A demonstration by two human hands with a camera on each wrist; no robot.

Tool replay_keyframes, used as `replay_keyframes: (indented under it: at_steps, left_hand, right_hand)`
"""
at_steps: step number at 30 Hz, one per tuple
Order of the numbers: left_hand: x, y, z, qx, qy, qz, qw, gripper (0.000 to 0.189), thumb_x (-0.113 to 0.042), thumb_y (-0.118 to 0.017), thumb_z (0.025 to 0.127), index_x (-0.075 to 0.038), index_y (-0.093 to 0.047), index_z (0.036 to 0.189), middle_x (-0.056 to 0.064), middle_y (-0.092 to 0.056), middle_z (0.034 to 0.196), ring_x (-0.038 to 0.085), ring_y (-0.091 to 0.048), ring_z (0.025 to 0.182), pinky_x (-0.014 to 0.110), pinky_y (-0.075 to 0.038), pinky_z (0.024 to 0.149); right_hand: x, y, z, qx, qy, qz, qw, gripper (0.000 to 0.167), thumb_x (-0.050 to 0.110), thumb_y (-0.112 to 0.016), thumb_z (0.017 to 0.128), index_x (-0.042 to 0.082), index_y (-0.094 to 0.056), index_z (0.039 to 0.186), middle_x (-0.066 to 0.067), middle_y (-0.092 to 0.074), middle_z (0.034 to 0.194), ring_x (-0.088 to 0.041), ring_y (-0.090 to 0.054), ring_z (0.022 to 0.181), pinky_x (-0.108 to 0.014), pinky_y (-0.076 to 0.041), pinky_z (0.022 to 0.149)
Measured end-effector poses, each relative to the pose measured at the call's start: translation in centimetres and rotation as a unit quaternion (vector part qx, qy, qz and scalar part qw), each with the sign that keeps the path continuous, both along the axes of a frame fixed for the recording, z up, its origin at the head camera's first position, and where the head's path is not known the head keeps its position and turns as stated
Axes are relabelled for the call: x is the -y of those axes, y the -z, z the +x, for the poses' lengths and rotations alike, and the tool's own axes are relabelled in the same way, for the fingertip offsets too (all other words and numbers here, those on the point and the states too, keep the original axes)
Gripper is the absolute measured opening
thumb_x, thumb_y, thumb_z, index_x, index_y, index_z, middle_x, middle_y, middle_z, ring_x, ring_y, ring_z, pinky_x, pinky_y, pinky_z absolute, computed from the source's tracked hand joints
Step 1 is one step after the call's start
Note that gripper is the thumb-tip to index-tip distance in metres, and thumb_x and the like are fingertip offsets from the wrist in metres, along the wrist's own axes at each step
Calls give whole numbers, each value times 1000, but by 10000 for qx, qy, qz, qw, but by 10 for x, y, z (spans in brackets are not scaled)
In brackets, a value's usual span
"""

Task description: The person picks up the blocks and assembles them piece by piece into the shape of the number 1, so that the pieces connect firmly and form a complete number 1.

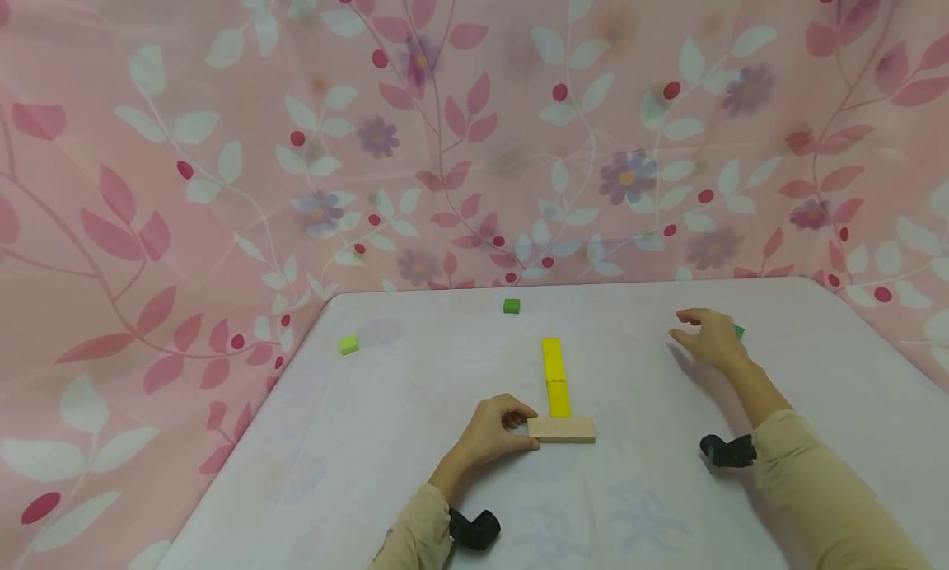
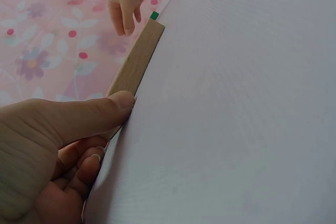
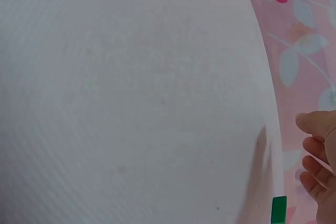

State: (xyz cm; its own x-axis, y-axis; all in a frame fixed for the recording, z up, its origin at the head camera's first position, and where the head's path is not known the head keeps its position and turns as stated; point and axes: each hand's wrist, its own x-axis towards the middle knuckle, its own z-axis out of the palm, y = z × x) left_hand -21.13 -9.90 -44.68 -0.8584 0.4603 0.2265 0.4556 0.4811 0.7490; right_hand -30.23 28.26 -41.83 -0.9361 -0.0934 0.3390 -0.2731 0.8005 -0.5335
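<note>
My left hand (image 1: 495, 430) pinches the left end of a plain wooden block (image 1: 561, 430), thumb on its near side and fingers at the far side. In the left wrist view the thumb presses along the block (image 2: 137, 59). Two yellow blocks (image 1: 556, 376) lie end to end in a line behind the wooden one, so together they form a T. Over the right part of the table my right hand (image 1: 710, 339) holds nothing, its fingers bent loosely with a gap to the thumb. A green block (image 1: 738, 331) peeks out just behind that hand, mostly hidden.
A light green block (image 1: 349, 344) sits at the table's left side and a darker green block (image 1: 511, 306) near the back edge. White cloth covers the table (image 1: 415, 331). A pink floral curtain (image 1: 460, 142) hangs behind it. Each wrist carries a black camera mount (image 1: 474, 530).
</note>
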Motion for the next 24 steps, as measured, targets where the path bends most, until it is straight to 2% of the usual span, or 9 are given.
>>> replay_keyframes:
  at_steps: [4,7,10,17,21,24]
  left_hand:
    - [0,0,0,19,-17,-5,10000,34,-13,-85,67,-5,-72,98,1,-64,87,6,-53,76,20,-46,71]
    - [0,0,0,51,-31,0,10000,34,-13,-85,67,-5,-72,98,1,-64,87,6,-53,76,20,-46,71]
    - [0,0,0,59,-27,21,10000,34,-12,-85,67,-5,-72,97,1,-64,87,6,-53,76,20,-47,71]
    - [0,0,0,70,-38,35,10000,33,-12,-85,67,-5,-72,97,1,-64,87,6,-53,76,20,-47,71]
    - [0,0,0,61,-34,9,10000,33,-12,-84,67,-5,-72,97,1,-64,87,5,-52,75,20,-47,71]
    - [0,0,0,47,-23,-18,10000,33,-12,-84,68,-5,-72,97,1,-64,87,5,-52,75,19,-47,71]
  right_hand:
    - [-13,1,-2,-448,280,10,9986,39,11,-67,83,-16,-59,109,-35,-58,109,-53,-51,102,-59,-40,86]
    - [-22,2,-3,-552,389,82,9977,38,10,-67,81,-16,-60,107,-35,-59,106,-51,-56,94,-58,-43,81]
    - [-30,2,-3,-433,454,147,9979,39,11,-67,82,-16,-59,109,-35,-60,103,-48,-59,87,-57,-44,77]
    - [-44,4,-3,-131,700,360,9968,43,15,-65,84,-16,-56,111,-40,-51,114,-56,-45,105,-62,-36,89]
    - [-49,5,-2,-150,761,469,9959,45,15,-66,82,-16,-55,112,-41,-50,114,-57,-43,106,-63,-34,91]
    - [-54,6,0,-4,774,551,9955,47,15,-65,82,-17,-52,113,-43,-49,113,-58,-43,104,-63,-34,90]
